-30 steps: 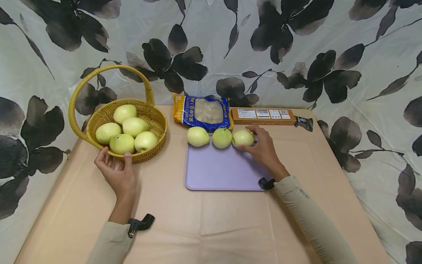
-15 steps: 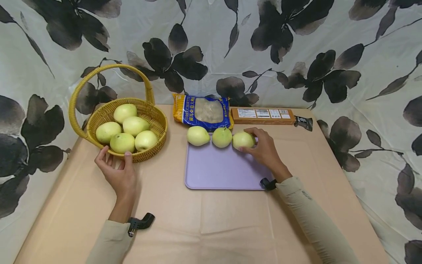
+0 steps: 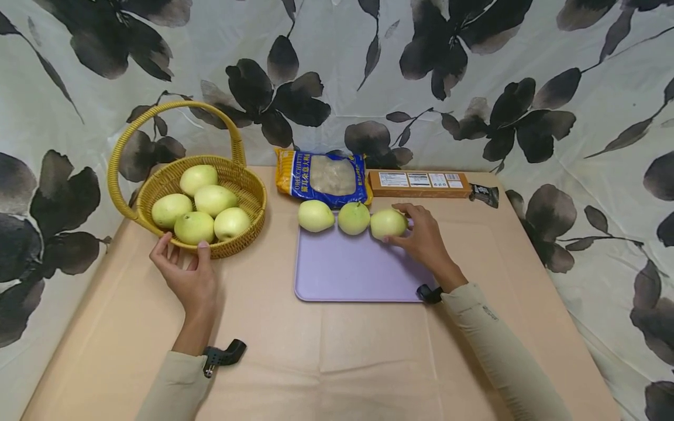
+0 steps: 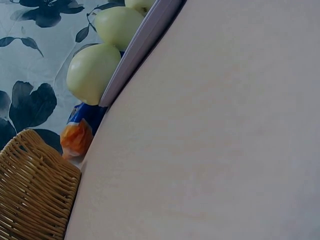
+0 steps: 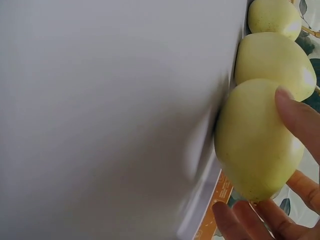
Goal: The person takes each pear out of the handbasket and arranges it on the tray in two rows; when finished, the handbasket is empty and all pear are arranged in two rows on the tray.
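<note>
A yellow wicker basket (image 3: 253, 202) with an arched handle holds several pale green fruits (image 3: 216, 201). My left hand (image 3: 188, 280) touches the near side of the basket with its fingertips and thumb. On the far edge of a purple tray (image 3: 358, 269), three more such fruits stand in a row. My right hand (image 3: 423, 242) grips the rightmost fruit (image 3: 387, 224) between thumb and fingers. In the right wrist view the thumb lies on that fruit (image 5: 255, 140), with the fingers around its end. The left wrist view shows the basket side (image 4: 37, 190) but not the left hand.
Behind the tray lies a blue and yellow food packet (image 3: 329, 177). To its right is an orange-brown box (image 3: 421, 182), with a small black wrapper (image 3: 484, 195) at the box's right end. A flower-patterned cloth (image 3: 337, 70) hangs behind the table.
The right hand's fingers have shifted very slightly on the rightmost fruit. The left hand, the basket and the fruits stay where they were.
</note>
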Demonstrator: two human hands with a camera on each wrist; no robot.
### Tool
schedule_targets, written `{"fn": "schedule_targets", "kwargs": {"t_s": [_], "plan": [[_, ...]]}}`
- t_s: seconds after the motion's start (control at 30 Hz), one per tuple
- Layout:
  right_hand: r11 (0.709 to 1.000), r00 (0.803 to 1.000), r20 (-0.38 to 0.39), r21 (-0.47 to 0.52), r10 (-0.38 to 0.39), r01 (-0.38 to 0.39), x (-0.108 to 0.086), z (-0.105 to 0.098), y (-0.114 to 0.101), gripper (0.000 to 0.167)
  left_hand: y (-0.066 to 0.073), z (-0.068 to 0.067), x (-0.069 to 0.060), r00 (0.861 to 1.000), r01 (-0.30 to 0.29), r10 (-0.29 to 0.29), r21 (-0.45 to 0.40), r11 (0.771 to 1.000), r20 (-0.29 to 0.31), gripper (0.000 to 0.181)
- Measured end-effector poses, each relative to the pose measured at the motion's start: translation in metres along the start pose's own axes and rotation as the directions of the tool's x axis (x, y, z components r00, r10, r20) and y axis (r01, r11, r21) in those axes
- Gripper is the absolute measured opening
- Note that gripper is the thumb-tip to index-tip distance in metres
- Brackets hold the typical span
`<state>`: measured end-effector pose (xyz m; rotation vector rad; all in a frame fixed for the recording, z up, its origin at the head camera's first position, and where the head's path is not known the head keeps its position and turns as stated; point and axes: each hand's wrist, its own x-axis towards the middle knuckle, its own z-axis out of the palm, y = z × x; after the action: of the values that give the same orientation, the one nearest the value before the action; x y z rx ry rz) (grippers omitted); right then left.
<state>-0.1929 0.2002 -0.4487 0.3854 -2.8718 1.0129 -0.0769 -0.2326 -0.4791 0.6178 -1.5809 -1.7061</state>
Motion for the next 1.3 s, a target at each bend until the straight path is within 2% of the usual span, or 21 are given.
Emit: {"fn": "schedule_targets", "kwargs": {"t_s": [0.2,0.5,0.63,0.7,0.87,1.03,1.17,1.3], "plan": [[1.0,0.999,0.021,0.003,-0.025,0.025,0.0,-0.001,-0.001,0.079,0.0,-0.001,0.002,1.0,-0.001,0.001,-0.003,1.0,-0.002,0.063],[1.0,1.0,-0.016,0.02,0.0,0.0,0.005,0.001,-0.002,0.077,-0.001,-0.001,0.001,1.0,0.0,0.0,0.0,1.0,0.0,0.063],[0.999,0.999,-0.028,-0.035,0.022,-0.023,0.002,-0.001,-0.005,0.082,-0.001,-0.001,0.001,1.0,-0.001,0.001,-0.005,1.0,0.001,0.063],[0.998,0.998,-0.054,-0.061,0.01,-0.013,0.001,-0.003,-0.009,0.082,-0.001,0.0,0.002,1.0,-0.003,0.003,-0.006,1.0,-0.001,0.063],[0.994,0.985,-0.14,-0.032,-0.105,0.101,0.0,-0.008,-0.035,0.08,0.0,0.0,0.003,1.0,-0.01,0.01,-0.007,1.0,-0.005,0.062],[0.966,0.954,-0.176,0.048,-0.241,0.253,0.005,-0.004,-0.074,0.079,0.001,0.001,0.002,1.0,-0.009,0.009,0.002,1.0,-0.002,0.062],[0.934,0.93,-0.164,0.087,-0.33,0.347,0.015,0.009,-0.105,0.08,0.001,0.001,0.001,1.0,-0.006,0.006,0.005,1.0,-0.002,0.063],[0.913,0.92,-0.103,0.128,-0.377,0.388,0.026,0.026,-0.136,0.079,0.0,0.001,0.001,1.0,-0.005,0.005,0.005,1.0,-0.004,0.063]]}}
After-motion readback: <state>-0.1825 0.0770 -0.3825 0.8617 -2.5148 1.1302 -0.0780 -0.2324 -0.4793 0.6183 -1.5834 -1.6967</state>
